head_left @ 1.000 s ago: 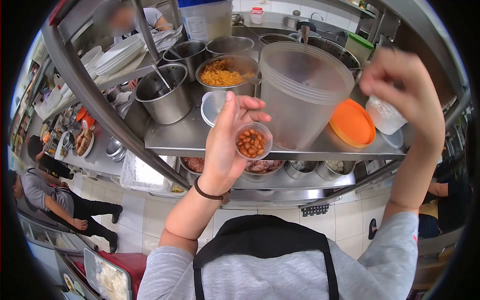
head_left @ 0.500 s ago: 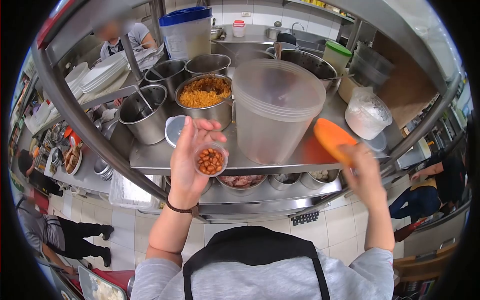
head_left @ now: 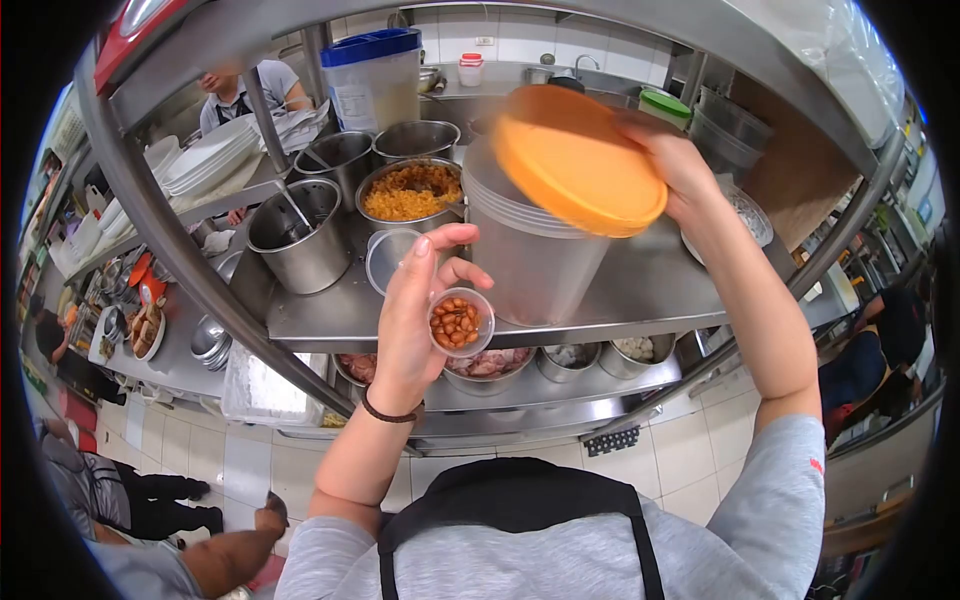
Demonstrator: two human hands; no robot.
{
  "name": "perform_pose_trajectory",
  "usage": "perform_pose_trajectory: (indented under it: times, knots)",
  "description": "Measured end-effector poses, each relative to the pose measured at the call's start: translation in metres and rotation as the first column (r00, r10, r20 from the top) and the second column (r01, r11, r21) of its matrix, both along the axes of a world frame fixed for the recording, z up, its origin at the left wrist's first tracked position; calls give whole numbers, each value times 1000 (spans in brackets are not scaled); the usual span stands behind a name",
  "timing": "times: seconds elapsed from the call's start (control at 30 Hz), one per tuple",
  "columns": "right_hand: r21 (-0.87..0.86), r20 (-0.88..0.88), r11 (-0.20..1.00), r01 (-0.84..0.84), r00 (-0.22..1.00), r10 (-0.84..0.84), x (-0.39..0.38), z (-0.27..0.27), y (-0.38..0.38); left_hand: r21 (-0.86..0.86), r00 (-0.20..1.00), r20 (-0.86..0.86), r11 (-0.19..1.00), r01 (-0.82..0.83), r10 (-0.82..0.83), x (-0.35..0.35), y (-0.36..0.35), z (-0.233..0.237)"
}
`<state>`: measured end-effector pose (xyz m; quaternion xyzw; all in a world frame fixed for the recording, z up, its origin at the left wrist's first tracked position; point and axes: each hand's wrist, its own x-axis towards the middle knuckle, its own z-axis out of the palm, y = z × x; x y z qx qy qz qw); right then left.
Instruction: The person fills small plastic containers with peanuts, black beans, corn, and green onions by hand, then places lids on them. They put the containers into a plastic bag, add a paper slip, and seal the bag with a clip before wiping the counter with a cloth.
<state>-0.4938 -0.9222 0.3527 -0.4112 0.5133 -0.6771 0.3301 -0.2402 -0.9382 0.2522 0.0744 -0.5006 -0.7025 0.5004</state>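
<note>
My left hand (head_left: 408, 320) is closed around a small clear plastic cup (head_left: 488, 335) of reddish-brown peanuts (head_left: 456, 323), thumb and fingers pointing up beside it. Just behind my thumb shows a small clear lid (head_left: 388, 262). With my right hand (head_left: 675, 165) I grip the edge of a large round orange lid (head_left: 580, 165), tilted and slightly blurred. It overlaps the mouth of the tall translucent plastic bucket (head_left: 530, 270), which stands upright on the steel shelf in front of me.
Left of the bucket are a pot of orange-brown crumbly food (head_left: 410, 203) and a steel pot with a ladle (head_left: 300, 240). Bowls of raw meat (head_left: 488, 365) sit on the lower shelf. A metal post (head_left: 170, 230) rises at left. Other people stand at both sides.
My right hand has brought the orange lid up and left from the right side to over the bucket's mouth. My left hand has shifted right with the cup of peanuts.
</note>
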Motion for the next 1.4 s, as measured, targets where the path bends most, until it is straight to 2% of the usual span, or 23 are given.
perform_pose_trajectory:
  times: [0.07, 0.13, 0.17, 0.23, 0.27, 0.33, 0.37, 0.43, 0.47, 0.57, 0.63, 0.7, 0.73, 0.8, 0.93, 1.0, 1.03, 1.07, 1.1, 1.17, 1.23, 1.3, 1.4]
  knots:
    - [27, -94, 995, -100, 990, 102, 6, 6, -8, -1, 1000, -6, 1000, 0, 0, -1, -1, -1]
    - [69, -389, 992, -105, 913, 124, 6, 9, -13, 3, 1000, -15, 1000, -3, 3, -1, -1, -2]
    - [72, -390, 991, -111, 911, 131, 4, 12, -16, -2, 1000, -13, 1000, -1, 1, 0, -1, -2]
    - [-3, -849, 999, 32, 527, -20, 1, 18, -18, -6, 1000, -9, 1000, -3, 3, 1, -1, -2]
    - [-2, -849, 1000, 28, 529, -17, 9, 23, -11, -6, 1000, -12, 1000, 4, -4, 1, -1, -3]
    - [18, -950, 964, -264, 298, 99, 37, 38, 9, -9, 1000, -21, 1000, 5, -6, 2, -3, -2]
    - [18, -950, 963, -269, 296, 100, 44, 39, 10, 4, 1000, -11, 1000, 6, -6, 3, -3, -2]
    - [363, -893, 873, -327, 145, 426, 56, 38, 8, 19, 1000, 7, 1000, 4, -4, 4, -3, -3]
    - [325, -944, 898, -296, -42, 327, 57, 29, -1, 22, 1000, -8, 1000, 12, -12, 5, -3, -3]
    - [440, -896, 857, -267, -65, 440, 59, 28, -6, 26, 1000, -25, 1000, 12, -12, 7, -4, -5]
    - [436, -895, 852, -290, -41, 444, 59, 29, -6, 21, 999, -34, 1000, -2, 3, 11, -5, -6]
    - [339, -862, 889, -307, 277, 424, 58, 29, 4, 34, 999, -18, 999, -26, 26, 17, -8, -10]
    - [333, -866, 893, -303, 278, 417, 53, 34, 17, 27, 1000, -19, 999, -22, 23, 21, -9, -11]
    - [16, -997, 1000, 2, 71, 15, 38, 43, 54, 74, 997, -25, 995, -70, 72, 29, -10, -17]
    - [-67, -998, 988, -138, 24, -64, 15, 0, 84, 101, 993, -4, 988, -119, 120, 36, -13, -23]
    - [-200, -927, 979, -29, 330, -179, 12, -16, 88, 110, 993, 1, 987, -120, 120, 38, -14, -24]
    - [-206, -926, 978, -27, 329, -185, 10, -16, 87, 124, 993, 1, 985, -121, 122, 38, -16, -24]
    - [-89, -764, 996, 9, 641, -74, 8, -16, 86, 120, 993, 0, 986, -118, 119, 37, -18, -23]
    - [33, -486, 999, 1, 874, 16, 6, -17, 84, 123, 995, -5, 987, -103, 104, 36, -20, -24]
    - [131, -421, 990, -54, 901, 105, 3, -12, 67, 122, 997, 6, 989, -82, 82, 34, -21, -25]
    - [376, -251, 909, -178, 925, 285, 1, -4, 56, 133, 998, -6, 989, -65, 66, 31, -24, -25]
    - [374, -174, 899, -226, 936, 307, -5, -5, 56, 141, 998, -21, 988, -59, 63, 31, -26, -28]
    - [232, -71, 917, -325, 935, 349, -31, -20, 72, 158, 997, -46, 986, -47, 55, 33, -28, -29]
